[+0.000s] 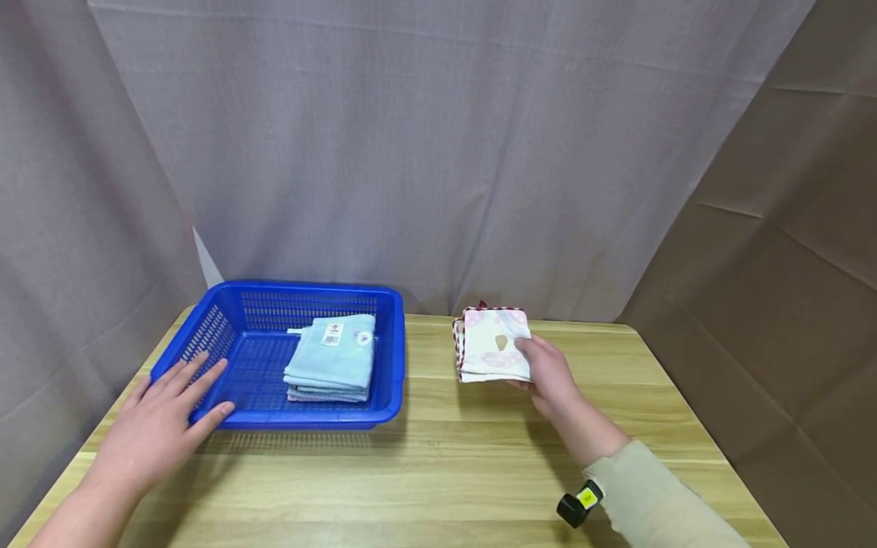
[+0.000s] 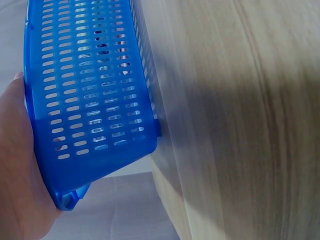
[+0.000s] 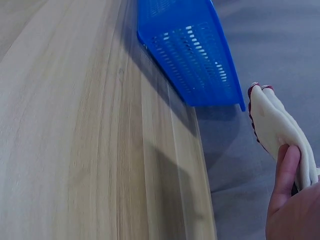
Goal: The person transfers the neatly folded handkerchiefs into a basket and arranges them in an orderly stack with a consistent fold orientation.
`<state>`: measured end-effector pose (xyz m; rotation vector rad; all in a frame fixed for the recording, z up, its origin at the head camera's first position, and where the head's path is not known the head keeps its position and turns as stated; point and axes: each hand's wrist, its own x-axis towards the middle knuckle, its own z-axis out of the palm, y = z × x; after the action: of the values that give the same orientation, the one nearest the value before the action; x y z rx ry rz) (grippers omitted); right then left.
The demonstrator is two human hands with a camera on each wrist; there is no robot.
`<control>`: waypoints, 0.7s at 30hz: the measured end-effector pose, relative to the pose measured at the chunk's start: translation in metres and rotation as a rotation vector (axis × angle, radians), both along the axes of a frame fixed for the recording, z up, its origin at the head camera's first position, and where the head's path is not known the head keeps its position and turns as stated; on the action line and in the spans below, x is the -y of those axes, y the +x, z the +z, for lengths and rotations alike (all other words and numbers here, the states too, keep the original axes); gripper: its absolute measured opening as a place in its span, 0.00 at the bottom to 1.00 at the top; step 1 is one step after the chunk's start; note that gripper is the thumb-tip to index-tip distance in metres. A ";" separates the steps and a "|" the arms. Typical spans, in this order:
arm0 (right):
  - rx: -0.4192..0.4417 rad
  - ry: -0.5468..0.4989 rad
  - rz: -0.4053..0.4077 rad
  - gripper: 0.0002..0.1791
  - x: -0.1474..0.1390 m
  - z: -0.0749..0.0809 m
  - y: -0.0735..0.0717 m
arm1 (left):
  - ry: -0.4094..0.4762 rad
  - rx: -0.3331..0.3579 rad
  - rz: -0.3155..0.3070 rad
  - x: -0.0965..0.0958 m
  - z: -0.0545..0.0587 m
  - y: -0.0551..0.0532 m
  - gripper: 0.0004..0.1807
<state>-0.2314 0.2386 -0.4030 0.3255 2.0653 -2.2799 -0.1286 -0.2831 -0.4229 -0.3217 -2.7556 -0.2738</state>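
Observation:
In the head view a blue plastic basket [image 1: 404, 358] stands on the left of the table. Folded light-blue towels [image 1: 336, 354] are stacked inside it, on its right side, with a white label on top. My left hand [image 1: 154, 426] rests on the basket's near left corner, its fingers spread over the rim. To the right of the basket, my right hand [image 1: 551, 373] pinches a folded white towel [image 1: 489, 354] with pink print and a red-checked edge, thumb on top. In the right wrist view this folded towel [image 3: 275, 122] is raised above the table.
The wooden table [image 1: 438, 487] ends at a grey curtain [image 1: 438, 152] behind and a brown cloth wall [image 1: 788, 304] on the right. A small black device with a yellow label [image 1: 581, 502] is by the right sleeve.

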 end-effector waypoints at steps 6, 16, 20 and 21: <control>-0.004 -0.013 0.003 0.27 0.012 0.003 0.000 | 0.002 -0.005 0.001 0.000 0.000 0.001 0.37; -0.012 -0.054 0.008 0.26 0.026 0.007 0.000 | -0.002 -0.003 0.004 0.000 -0.001 0.001 0.37; -0.021 -0.069 0.018 0.25 0.034 0.009 -0.001 | -0.002 -0.005 0.005 0.000 0.000 0.000 0.37; -0.021 -0.074 0.022 0.26 0.036 0.010 -0.001 | -0.002 -0.006 0.005 -0.001 0.000 0.000 0.37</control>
<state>-0.2325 0.2027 -0.3933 0.2749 1.9775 -2.3497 -0.1284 -0.2825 -0.4226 -0.3152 -2.7509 -0.2691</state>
